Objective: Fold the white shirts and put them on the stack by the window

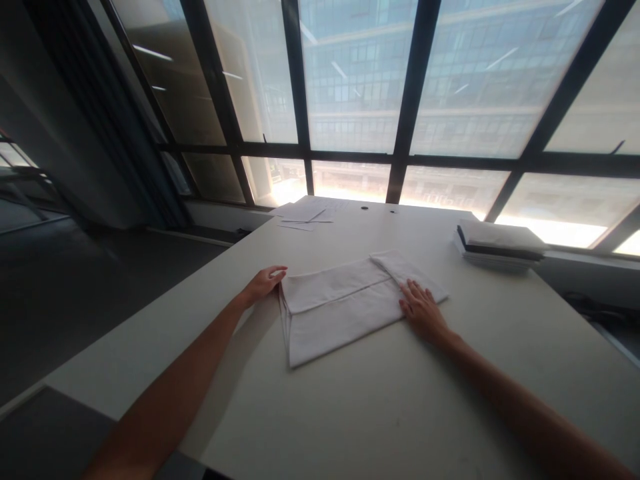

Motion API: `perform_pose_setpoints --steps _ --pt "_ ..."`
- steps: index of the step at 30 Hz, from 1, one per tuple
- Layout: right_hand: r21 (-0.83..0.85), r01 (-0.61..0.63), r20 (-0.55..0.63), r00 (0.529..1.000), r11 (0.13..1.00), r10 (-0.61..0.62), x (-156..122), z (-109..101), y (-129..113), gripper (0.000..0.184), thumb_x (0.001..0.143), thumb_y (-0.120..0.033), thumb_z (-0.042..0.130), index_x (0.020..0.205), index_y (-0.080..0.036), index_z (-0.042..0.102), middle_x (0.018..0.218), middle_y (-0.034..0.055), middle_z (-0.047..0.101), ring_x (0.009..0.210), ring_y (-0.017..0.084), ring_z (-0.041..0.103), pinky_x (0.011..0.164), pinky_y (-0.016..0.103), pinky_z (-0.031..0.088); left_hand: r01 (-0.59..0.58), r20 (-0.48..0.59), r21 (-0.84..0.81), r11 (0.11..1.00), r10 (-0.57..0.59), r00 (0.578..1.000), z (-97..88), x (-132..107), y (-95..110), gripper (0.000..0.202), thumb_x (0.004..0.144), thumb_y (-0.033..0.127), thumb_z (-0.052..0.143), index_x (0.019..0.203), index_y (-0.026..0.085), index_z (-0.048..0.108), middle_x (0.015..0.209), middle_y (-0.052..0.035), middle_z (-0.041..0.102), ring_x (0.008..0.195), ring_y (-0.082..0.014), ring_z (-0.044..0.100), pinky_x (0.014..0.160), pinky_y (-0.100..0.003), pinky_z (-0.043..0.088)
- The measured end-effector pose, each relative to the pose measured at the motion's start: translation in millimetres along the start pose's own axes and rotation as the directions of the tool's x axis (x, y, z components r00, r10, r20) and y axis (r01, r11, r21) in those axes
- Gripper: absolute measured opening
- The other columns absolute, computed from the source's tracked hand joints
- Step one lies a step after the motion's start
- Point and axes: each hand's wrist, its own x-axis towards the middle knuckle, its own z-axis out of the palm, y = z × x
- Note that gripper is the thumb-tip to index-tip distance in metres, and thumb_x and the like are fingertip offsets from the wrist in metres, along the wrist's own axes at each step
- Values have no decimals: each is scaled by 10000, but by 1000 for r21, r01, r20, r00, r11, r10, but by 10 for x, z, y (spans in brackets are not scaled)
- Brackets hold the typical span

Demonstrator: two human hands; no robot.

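Observation:
A folded white cloth (pixel 340 320) lies on the white table in front of me, its layers showing along the left end. At its right end a strip (pixel 387 263) is folded over. My left hand (pixel 264 283) is at the cloth's upper left corner, fingers closed on the edge; the exact grip is partly hidden. My right hand (pixel 420 308) rests flat on the right part of the cloth, palm down with fingers stretched out.
On the table (pixel 350 413), a stack of folded fabric (pixel 500 243), white with a dark layer, sits at the far right. Paper sheets (pixel 303 213) lie at the far left. A small dark round piece (pixel 365 208) is near the back edge, below large windows.

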Motion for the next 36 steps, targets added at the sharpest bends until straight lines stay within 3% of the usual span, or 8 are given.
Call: perform_pose_setpoints --steps 4,9,12,15,20,24,32,36 --pt "90 237 -83 970 967 -230 -103 -149 -415 428 1005 -300 456 1369 -117 586 1542 181 440 1467 300 326 1213 517 225 -16 74 -60 998 20 997 -62 -71 77 632 792 607 604 1220 154 705 904 -55 728 792 -217 635 743 -293 494" --pt "312 532 -64 838 787 -541 -302 -283 -1265 445 958 -317 568 1385 -193 557 1515 130 481 1414 259 398 1194 475 288 -65 241 -100 993 87 967 -39 -58 64 594 762 552 665 1210 165 708 793 -23 690 716 -190 596 668 -258 453" --pt "339 582 -46 795 739 -605 -341 -302 -1652 523 949 -396 597 1423 -194 507 1553 135 432 1423 271 379 1175 456 309 -69 269 -76 995 87 959 -31 -29 -4 542 749 530 678 1149 168 730 748 -14 668 662 -174 562 611 -245 414" --pt "276 617 -36 773 737 -634 -308 -309 -1896 482 938 -415 624 1341 -161 550 1493 156 493 1347 286 448 1103 433 382 -70 280 -79 994 90 956 -45 -20 -44 507 756 514 681 1128 174 731 756 -8 667 648 -163 547 595 -239 389" --pt "112 692 -44 720 713 -692 -313 -367 -2233 283 958 -377 608 1113 -141 607 1108 124 660 1009 268 582 822 394 495 -75 276 -102 992 101 956 -84 -58 16 409 781 533 669 962 174 744 824 -26 683 736 -185 573 662 -257 417" --pt "-10 685 -79 725 728 -684 -378 -410 -2455 227 963 -154 528 1177 -97 575 933 93 634 859 242 581 686 359 476 -59 190 -189 980 95 977 -60 -81 35 435 879 537 498 916 163 717 656 13 556 625 -156 495 608 -259 390" --pt "52 639 -77 769 768 -635 -282 -427 -2481 379 936 -112 530 1314 -93 503 918 102 655 809 225 606 627 322 456 65 146 -419 905 -3 989 105 26 110 445 877 602 491 851 175 612 627 38 503 565 -134 470 554 -249 383" --pt "279 472 -95 880 836 -465 -195 -511 -2209 451 906 -79 496 1346 -174 482 931 61 681 790 203 627 630 284 440 67 89 -437 897 -31 996 194 239 398 489 874 650 447 783 190 587 620 9 535 575 -144 515 559 -262 411"
